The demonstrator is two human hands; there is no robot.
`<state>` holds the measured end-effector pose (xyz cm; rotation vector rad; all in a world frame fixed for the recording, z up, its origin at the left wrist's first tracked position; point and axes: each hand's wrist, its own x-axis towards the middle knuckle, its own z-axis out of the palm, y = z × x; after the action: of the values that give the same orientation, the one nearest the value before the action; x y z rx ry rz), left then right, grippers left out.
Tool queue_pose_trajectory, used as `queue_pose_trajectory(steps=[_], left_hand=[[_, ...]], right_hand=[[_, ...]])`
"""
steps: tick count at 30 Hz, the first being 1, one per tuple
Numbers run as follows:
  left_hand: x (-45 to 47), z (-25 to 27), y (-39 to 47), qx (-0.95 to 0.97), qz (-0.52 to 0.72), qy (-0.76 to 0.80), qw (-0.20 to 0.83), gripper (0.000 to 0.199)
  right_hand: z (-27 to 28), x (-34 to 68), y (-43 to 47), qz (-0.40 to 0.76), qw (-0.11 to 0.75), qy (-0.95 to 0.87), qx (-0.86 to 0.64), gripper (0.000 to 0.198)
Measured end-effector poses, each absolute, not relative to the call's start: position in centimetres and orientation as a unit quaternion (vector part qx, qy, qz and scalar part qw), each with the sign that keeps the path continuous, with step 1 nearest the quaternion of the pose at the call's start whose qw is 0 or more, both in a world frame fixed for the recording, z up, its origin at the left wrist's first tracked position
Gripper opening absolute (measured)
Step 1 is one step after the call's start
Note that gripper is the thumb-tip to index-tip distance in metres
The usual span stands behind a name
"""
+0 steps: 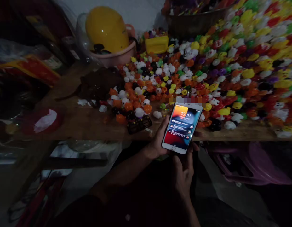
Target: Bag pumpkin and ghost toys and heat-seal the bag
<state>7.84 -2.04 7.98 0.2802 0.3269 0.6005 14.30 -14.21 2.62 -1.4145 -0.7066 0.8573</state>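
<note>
A white smartphone [181, 127] with a lit lock screen reading 13:19 is tilted in front of me, over the table's front edge. Wrapped around its left side, my left hand [158, 138] holds it, with part of the fingers hidden behind it. Just below the phone's lower right corner is my right hand [184, 171], thumb and forefinger apart. Whether its fingertips touch the phone I cannot tell. Beyond the phone lie many small coloured plastic toy figures [164, 71], in orange, white, yellow, red, green and black.
On the wooden table [72, 127], a yellow helmet [106, 30] rests in a pink tub [115, 58]. Nearby are a yellow container [157, 44], a black plastic tray [139, 126] and a red round object [45, 121] with white paper. A purple plastic stool [256, 164] stands below right.
</note>
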Motion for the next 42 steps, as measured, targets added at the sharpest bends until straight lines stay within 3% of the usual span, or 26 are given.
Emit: queue_pose_trajectory(steps=[14,37,42], left_hand=[[8.0,6.6,-1.5,0.146,0.301,0.161,0.928,0.079],[7.8,5.6,-1.1,0.121,0.291,0.137,0.939,0.083],[7.6,5.5,-1.2,0.064,0.306,0.158,0.937,0.072]], right_hand=[[3.1,14.6,-13.4,0.333,0.604,-0.346,-0.636,0.061],[2.1,13.6,-12.6,0.395,0.632,-0.281,-0.605,0.053],[2.0,13.5,-12.7,0.394,0.622,-0.283,-0.614,0.060]])
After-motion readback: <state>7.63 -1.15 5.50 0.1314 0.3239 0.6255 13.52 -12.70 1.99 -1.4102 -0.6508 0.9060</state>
